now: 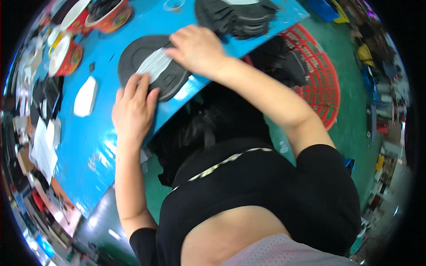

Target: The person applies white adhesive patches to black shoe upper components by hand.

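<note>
- Black flat piece [137, 55], rounded in outline, lies on the blue table [102, 146] near its edge; a grey strip [156, 64] runs across its middle.
- We judge the piece light and flexible, the strip thinner and softer, apt to wrinkle; neither looks fragile. We would hold the piece by its bare rim, clear of the strip.
- Left hand [134, 106]: back upward, forearm nearly upright in view; fingertips rest at the strip's lower end, thumb parted from them, nothing clamped.
- Right hand [196, 48]: palm down, elbow out, forearm slanting in from the right; thumb by the strip's upper end, index apart from it. We cannot tell whether the hidden fingers grip.
</note>
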A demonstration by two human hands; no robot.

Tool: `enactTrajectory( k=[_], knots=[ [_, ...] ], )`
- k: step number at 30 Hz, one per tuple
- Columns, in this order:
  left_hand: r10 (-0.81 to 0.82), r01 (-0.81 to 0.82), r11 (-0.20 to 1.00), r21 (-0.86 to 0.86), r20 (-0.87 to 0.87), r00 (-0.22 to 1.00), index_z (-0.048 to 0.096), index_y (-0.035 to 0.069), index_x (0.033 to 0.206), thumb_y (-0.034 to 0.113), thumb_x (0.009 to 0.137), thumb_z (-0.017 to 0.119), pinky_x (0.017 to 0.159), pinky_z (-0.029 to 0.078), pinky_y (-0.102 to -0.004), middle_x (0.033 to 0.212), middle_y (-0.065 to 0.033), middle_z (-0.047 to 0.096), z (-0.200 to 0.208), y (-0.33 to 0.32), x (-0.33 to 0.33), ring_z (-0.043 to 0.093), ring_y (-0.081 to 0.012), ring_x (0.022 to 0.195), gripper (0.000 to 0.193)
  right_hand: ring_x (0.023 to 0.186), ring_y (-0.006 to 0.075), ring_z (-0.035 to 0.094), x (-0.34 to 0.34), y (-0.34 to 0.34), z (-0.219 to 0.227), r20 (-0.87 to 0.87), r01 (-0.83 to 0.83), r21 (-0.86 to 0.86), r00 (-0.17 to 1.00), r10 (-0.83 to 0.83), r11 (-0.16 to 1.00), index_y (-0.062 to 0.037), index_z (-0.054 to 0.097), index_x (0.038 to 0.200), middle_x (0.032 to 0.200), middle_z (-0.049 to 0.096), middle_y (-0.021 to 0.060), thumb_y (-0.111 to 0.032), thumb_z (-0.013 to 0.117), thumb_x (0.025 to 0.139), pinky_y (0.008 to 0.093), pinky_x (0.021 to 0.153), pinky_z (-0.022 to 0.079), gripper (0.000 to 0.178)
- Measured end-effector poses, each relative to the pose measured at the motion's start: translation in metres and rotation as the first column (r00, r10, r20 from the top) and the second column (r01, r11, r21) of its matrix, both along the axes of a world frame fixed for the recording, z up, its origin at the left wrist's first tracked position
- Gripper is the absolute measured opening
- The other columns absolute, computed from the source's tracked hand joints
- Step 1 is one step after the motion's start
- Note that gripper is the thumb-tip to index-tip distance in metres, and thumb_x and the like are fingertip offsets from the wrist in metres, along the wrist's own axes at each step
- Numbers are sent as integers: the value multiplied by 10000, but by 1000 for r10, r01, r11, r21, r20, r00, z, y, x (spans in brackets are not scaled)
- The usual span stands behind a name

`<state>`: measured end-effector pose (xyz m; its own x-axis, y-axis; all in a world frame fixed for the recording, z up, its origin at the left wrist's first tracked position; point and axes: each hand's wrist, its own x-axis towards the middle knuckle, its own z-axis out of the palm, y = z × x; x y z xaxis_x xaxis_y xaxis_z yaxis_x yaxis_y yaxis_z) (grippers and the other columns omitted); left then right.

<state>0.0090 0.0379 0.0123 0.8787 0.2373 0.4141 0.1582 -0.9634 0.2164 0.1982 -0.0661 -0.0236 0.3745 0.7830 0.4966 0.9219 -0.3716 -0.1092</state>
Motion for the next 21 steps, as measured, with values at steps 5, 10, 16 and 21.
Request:
enactTrajectory(
  k=[5, 10, 16, 21],
  knots=[
    [-19, 19, 1000, 23, -27, 999, 610, 67, 1130, 156, 845, 581, 810, 448, -361, 1145, -94, 568, -24, 9, -8, 549, -301, 934, 300, 976, 295, 520, -13, 11, -1, -209, 102, -10, 973, -102, 995, -79, 631, 916, 958, 597, 113, -386, 650, 730, 434, 792, 406, 359],
    [-40, 41, 998, 37, -40, 998, 590, 65, 1162, 157, 867, 555, 824, 438, -369, 1160, -105, 555, -25, 6, -5, 535, -310, 946, 312, 1025, 277, 452, -13, 30, 6, -350, 197, -69, 913, -209, 978, -92, 623, 970, 995, 551, 118, -442, 621, 766, 412, 830, 334, 405],
    [-39, 38, 999, -19, -9, 999, 584, 60, 1172, 145, 861, 557, 837, 435, -375, 1175, -120, 542, -29, 11, -7, 529, -307, 972, 323, 991, 280, 474, -3, 28, 2, -416, 189, -22, 891, -181, 982, -74, 658, 886, 957, 562, 111, -379, 657, 758, 398, 817, 363, 330],
    [-22, 24, 994, -108, 21, 1000, 579, 39, 1157, 101, 827, 603, 834, 431, -363, 1088, -146, 525, -22, 6, -9, 528, -309, 969, 336, 890, 253, 523, -10, 23, -5, -217, 154, 118, 968, -126, 981, -103, 643, 763, 861, 561, 52, -247, 657, 718, 394, 730, 391, 152]
  ],
)
